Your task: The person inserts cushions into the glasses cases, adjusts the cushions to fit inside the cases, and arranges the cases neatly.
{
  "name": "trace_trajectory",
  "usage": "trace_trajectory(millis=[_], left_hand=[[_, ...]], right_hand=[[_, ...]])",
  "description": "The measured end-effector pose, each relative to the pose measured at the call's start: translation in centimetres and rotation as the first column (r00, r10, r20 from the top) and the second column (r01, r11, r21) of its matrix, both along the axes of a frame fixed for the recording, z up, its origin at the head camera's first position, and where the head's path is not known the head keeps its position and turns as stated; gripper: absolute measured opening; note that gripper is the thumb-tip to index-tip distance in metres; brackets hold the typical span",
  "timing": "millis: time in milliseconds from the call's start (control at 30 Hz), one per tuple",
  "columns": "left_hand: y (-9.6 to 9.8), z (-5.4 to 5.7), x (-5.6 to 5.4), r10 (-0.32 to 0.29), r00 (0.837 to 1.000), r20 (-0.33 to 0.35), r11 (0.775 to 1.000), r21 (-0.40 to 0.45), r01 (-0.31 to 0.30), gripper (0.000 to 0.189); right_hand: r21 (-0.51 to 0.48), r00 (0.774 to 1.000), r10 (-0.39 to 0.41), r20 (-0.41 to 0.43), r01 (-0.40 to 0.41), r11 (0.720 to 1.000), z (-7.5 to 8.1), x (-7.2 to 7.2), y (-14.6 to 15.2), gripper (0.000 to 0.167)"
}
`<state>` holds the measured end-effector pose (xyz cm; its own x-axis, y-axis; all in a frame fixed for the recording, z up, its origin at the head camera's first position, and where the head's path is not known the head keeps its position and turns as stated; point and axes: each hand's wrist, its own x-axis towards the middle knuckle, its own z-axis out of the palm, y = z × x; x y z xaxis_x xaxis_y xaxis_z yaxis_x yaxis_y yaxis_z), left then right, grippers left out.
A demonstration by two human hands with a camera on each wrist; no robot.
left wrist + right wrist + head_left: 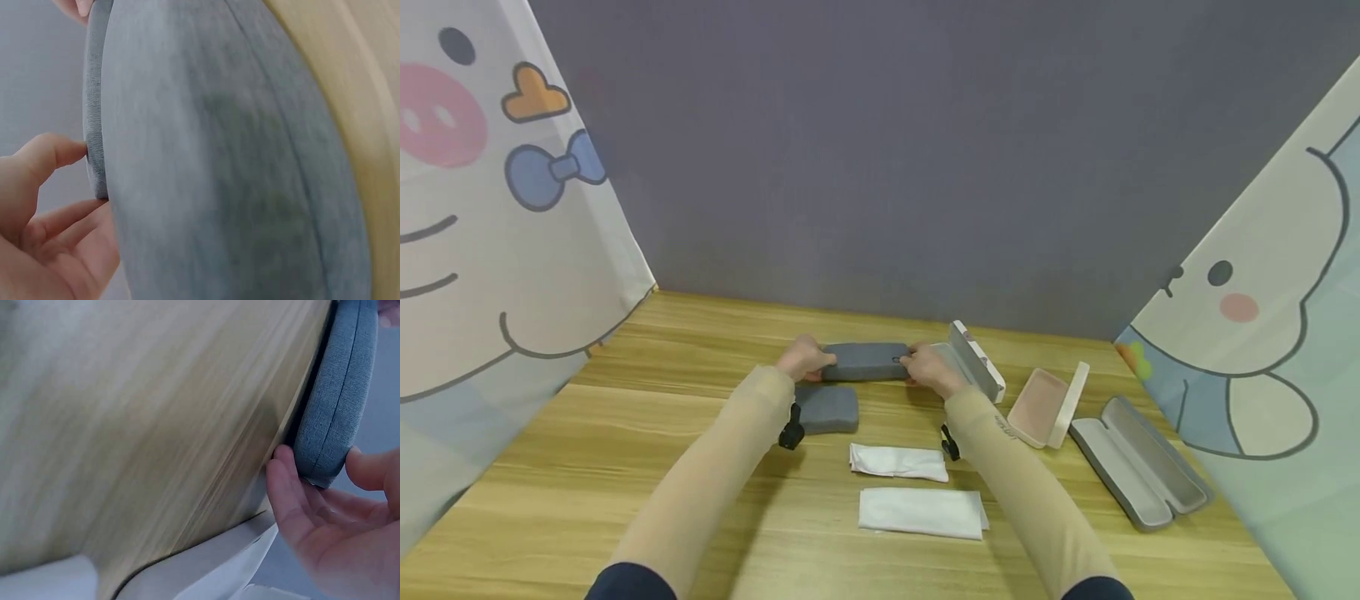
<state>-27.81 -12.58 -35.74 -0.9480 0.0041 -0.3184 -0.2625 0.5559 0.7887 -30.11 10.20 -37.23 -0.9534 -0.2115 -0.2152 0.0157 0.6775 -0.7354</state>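
Note:
Both hands hold a closed dark grey glasses case (pixel 865 362) lengthwise near the back of the table. My left hand (pixel 802 358) grips its left end, and in the left wrist view the thumb presses one face with the fingers curled around the end. At the other end my right hand (pixel 931 369) has its thumb (pixel 369 470) on the near face and its fingers under the edge. A second closed grey glasses case (pixel 829 410), also large in the left wrist view, lies just in front of the held one, below my left hand.
Right of my right hand stand an open white glasses case (pixel 977 362), an open pink-lined case (pixel 1037 407) and an open long grey case (pixel 1138 467). Two folded white cloths, a smaller one (pixel 898 462) and a larger one (pixel 921 512), lie between my forearms. A grey partition (pixel 865 167) rises behind.

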Motion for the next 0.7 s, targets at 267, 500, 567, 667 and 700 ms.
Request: trace_trajectory(millis=[267, 500, 567, 667, 700], left_hand=[[-1.5, 0.2, 0.2, 0.005, 1.000, -0.007, 0.998, -0.063, -0.006, 0.056], [-3.5, 0.3, 0.5, -0.001, 1.000, -0.005, 0.995, -0.096, 0.000, 0.056], [-4.2, 0.2, 0.6, 0.001, 1.000, -0.007, 0.995, -0.095, -0.001, 0.048], [-5.2, 0.2, 0.8, 0.013, 1.000, -0.003, 0.996, -0.087, -0.013, 0.024], [-5.6, 0.2, 0.9, 0.020, 1.000, 0.002, 0.997, -0.079, -0.019, 0.017]], right_hand=[[0.078, 0.994, 0.023, -0.105, -0.015, 0.997, -0.3, 0.4, -1.8, 0.049], [0.186, 0.984, 0.091, -0.156, -0.061, 0.981, -0.3, 0.4, -3.6, 0.047], [0.213, 0.981, 0.108, -0.163, -0.072, 0.974, -0.3, 0.5, -4.2, 0.047], [0.204, 0.980, 0.122, -0.157, -0.088, 0.975, -0.3, 0.6, -5.0, 0.049], [0.193, 0.981, 0.121, -0.152, -0.091, 0.977, -0.2, 0.7, -5.3, 0.049]])
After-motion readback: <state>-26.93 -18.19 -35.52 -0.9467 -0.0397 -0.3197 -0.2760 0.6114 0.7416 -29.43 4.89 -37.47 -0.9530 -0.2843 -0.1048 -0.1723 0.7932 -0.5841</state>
